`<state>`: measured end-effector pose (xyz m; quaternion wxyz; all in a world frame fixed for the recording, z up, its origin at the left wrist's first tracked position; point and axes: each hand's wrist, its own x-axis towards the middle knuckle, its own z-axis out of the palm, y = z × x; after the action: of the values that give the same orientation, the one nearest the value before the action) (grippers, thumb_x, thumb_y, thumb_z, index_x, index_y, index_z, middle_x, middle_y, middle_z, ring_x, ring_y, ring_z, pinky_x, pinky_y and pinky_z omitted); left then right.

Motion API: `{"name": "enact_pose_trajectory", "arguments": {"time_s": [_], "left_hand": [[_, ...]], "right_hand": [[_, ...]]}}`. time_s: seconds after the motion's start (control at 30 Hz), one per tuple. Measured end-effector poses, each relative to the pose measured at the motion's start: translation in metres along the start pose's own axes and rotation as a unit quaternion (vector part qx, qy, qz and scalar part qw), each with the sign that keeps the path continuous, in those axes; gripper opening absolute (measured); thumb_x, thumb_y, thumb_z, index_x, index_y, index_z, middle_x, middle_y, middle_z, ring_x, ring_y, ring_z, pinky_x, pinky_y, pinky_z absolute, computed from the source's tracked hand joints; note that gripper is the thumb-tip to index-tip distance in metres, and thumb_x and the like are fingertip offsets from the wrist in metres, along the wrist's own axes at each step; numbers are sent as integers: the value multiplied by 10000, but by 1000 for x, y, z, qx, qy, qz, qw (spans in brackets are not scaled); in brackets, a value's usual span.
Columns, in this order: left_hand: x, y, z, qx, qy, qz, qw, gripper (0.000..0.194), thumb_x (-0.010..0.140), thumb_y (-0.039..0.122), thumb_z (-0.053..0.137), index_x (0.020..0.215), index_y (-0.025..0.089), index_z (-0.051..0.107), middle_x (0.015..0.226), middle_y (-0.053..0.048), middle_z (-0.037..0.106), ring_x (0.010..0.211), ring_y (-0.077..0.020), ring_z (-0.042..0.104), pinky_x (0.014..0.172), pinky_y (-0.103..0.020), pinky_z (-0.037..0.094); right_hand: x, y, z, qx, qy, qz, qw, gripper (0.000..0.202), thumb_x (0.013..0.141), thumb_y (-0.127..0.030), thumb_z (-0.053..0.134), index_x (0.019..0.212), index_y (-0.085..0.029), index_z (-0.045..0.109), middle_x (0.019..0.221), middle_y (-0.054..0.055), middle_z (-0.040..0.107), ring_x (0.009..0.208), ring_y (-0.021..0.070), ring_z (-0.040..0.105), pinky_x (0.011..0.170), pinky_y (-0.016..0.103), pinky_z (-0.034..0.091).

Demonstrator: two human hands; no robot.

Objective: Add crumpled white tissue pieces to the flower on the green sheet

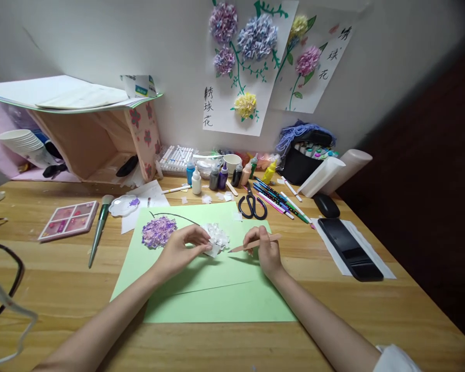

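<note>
Light green paper [225, 305] lies on the wooden table, seemingly as two overlapping sheets. On it is a ruffled purple paper flower [158, 231], with a curved dark line drawn from it toward a white ruffled flower [217, 235]. My left hand [182, 250] pinches a small white paper piece [213, 250] at the white flower's lower left edge. Just right of that flower, my right hand [266, 250] grips a wooden pencil [240, 248], its tip pointing left and resting near the paper.
Black scissors [251, 205] and pens [281, 199] lie behind the paper, near paint bottles [214, 177]. A phone [351, 249] and a mouse [326, 205] are at right. A brush [99, 227] and a pink palette [68, 220] lie left.
</note>
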<state>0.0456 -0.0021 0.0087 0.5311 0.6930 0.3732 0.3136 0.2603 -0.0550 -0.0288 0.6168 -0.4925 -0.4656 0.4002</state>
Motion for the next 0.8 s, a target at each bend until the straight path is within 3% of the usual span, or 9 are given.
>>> {"name": "enact_pose_trajectory", "arguments": {"time_s": [0.27, 0.47, 0.67, 0.8], "left_hand": [[-5, 1, 2, 44, -26, 6, 999, 134, 722, 232, 696, 808, 159, 623, 787, -17, 687, 732, -141, 647, 691, -255, 475], [-10, 1, 10, 74, -57, 6, 996, 144, 733, 259, 702, 830, 177, 636, 779, -1, 708, 726, -132, 648, 685, -246, 423], [-9, -1, 12, 75, -64, 8, 995, 136, 735, 227, 692, 839, 165, 631, 795, -21, 708, 727, -137, 651, 686, -247, 439], [-11, 3, 13, 83, -59, 7, 995, 140, 745, 253, 678, 842, 165, 627, 793, -28, 710, 738, -151, 655, 702, -264, 443]], "right_hand": [[-2, -2, 2, -57, -49, -10, 997, 460, 919, -466, 413, 629, -170, 611, 568, 8, 567, 485, 106, 488, 475, 233, 374], [-1, -4, 2, -41, -13, 6, 999, 448, 920, -471, 408, 652, -176, 612, 564, 6, 581, 484, 109, 519, 486, 230, 410], [-2, -5, 3, -65, -54, -7, 996, 447, 919, -465, 416, 647, -173, 618, 576, 6, 583, 498, 106, 521, 494, 228, 406], [-1, -6, 4, -76, -37, -8, 996, 442, 915, -477, 414, 663, -174, 615, 585, 7, 584, 502, 111, 529, 504, 234, 422]]}}
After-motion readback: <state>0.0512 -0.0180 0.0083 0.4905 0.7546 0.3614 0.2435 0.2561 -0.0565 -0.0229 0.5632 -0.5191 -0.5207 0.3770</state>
